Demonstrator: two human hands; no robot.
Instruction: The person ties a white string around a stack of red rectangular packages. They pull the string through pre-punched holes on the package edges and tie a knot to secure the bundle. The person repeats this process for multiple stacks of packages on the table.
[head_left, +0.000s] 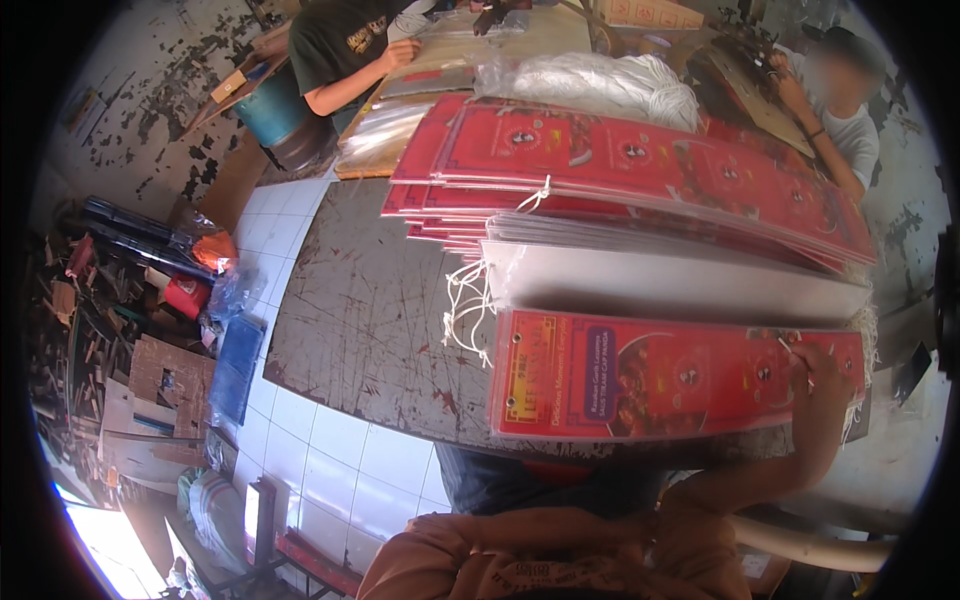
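Note:
My right hand (814, 368) rests over the right end of a long red printed banner (690, 378) near the table's front edge. Its fingers are closed around something thin and white that looks like string; the detail is small. Two metal eyelets show at the banner's left end. Behind it lies a banner with its plain pale side up (660, 278), with white string loops (468, 305) hanging off its left end. Farther back, more red banners (640, 150) lie in a fanned stack. A forearm crosses low in front of my body, but my left hand does not show.
A bundle of white string (600, 85) lies behind the stack. One person in a dark shirt (345, 50) stands at the far left, another in white (850, 130) at the far right. A blue drum (275, 120) and scrap wood (95, 340) are left of the scratched table (350, 320).

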